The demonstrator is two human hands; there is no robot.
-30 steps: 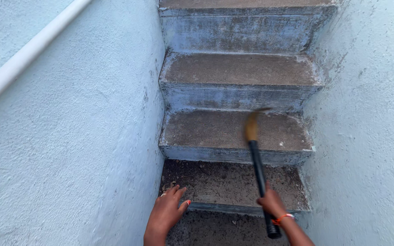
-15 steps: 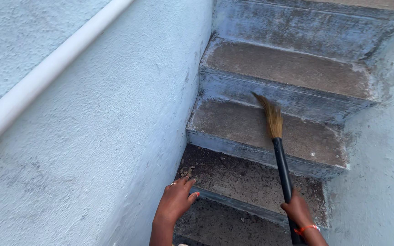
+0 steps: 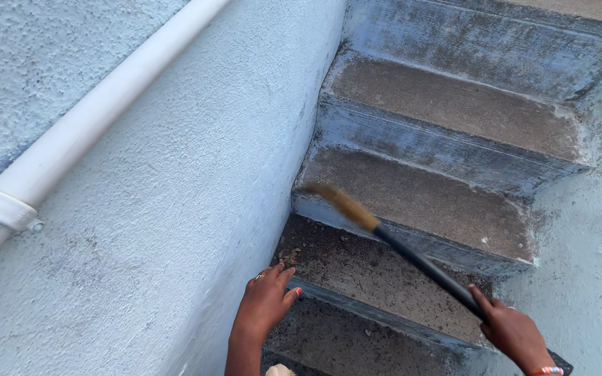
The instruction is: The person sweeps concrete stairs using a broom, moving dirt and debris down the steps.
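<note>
Two bare hands over narrow, pale blue concrete stairs point(image 3: 447, 104).
Right hand point(image 3: 513, 333): closed round black handle of short broom with straw-coloured bristle head point(image 3: 412, 254), low on the shaft; head angled up and left, blurred, just above the edge of the second visible tread, near the left wall.
Left hand point(image 3: 265, 303): fingers loosely spread, holding nothing, just beside rough pale blue plastered wall point(image 3: 175, 209), apparently for balance.
Dark, gritty tread point(image 3: 377, 275) beneath broom, scattered with debris.
White round handrail pipe point(image 3: 92, 122), clamped to wall by bracket, upper left.
</note>
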